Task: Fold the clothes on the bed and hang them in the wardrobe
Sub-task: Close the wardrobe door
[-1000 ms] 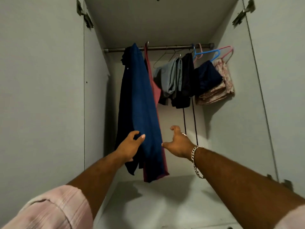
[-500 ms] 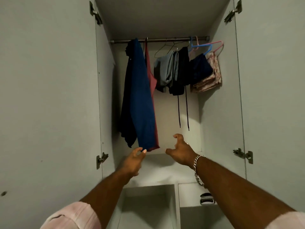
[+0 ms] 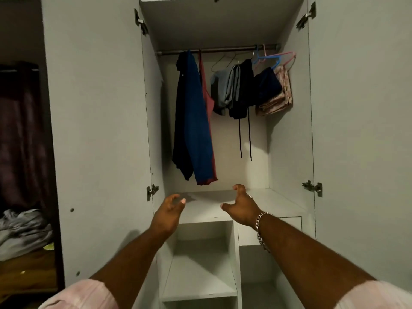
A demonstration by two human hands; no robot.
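Wardrobe (image 3: 100, 108): pale grey-white, inside and doors. Long garment (image 3: 196, 121): deep blue, beside a dusty red one (image 3: 208, 97). Folded pieces on rail: grey (image 3: 225, 88), black (image 3: 244, 85), navy (image 3: 267, 83), pink floral print (image 3: 281, 97). Hangers: blue (image 3: 267, 58), pink (image 3: 287, 55). Sleeves (image 3: 82, 295): pale pink. Bracelet (image 3: 260, 224): silver.

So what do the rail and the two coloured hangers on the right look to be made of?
Rail: probably metal, a dark, dull round tube with a faint sheen. Blue hanger and pink hanger: likely plastic, with solid bright colour and thick moulded arms.

a dark maroon curtain (image 3: 21, 134) hangs at far left above rumpled grey bedding (image 3: 22, 233).
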